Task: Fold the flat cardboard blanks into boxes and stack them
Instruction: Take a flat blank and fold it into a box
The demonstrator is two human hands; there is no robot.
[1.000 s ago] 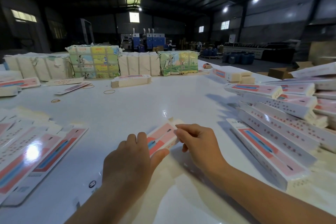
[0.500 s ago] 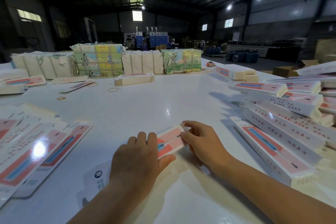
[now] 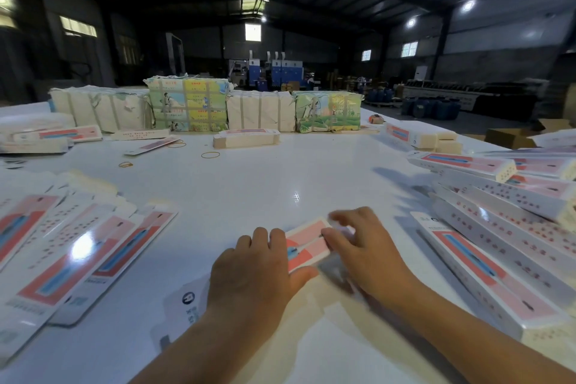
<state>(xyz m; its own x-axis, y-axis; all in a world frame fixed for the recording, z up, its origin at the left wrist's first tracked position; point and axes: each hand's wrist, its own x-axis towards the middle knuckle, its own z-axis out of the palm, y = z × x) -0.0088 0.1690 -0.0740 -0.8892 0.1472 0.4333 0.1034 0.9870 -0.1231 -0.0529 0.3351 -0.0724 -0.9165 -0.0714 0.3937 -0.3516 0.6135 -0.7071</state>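
A long pink, white and blue cardboard box (image 3: 307,241) lies on the white table (image 3: 265,171) in front of me, pointing away to the right. My left hand (image 3: 252,271) covers its middle, fingers over the top and thumb along the near side. At the far end my right hand (image 3: 364,246), blurred, pinches the end flap. Flat blanks (image 3: 71,256) are fanned out at the left. Folded boxes (image 3: 498,227) are piled at the right.
Wrapped bundles of blanks (image 3: 187,106) line the table's far edge, with a small stack of blanks (image 3: 246,138) before them. Rubber bands (image 3: 210,154) lie loose on the table. More boxes (image 3: 417,135) sit at the back right.
The far end flap that stuck up a second ago now lies folded down. My right hand has shifted over that end, and its fingers are moving. My left hand stays on the middle.
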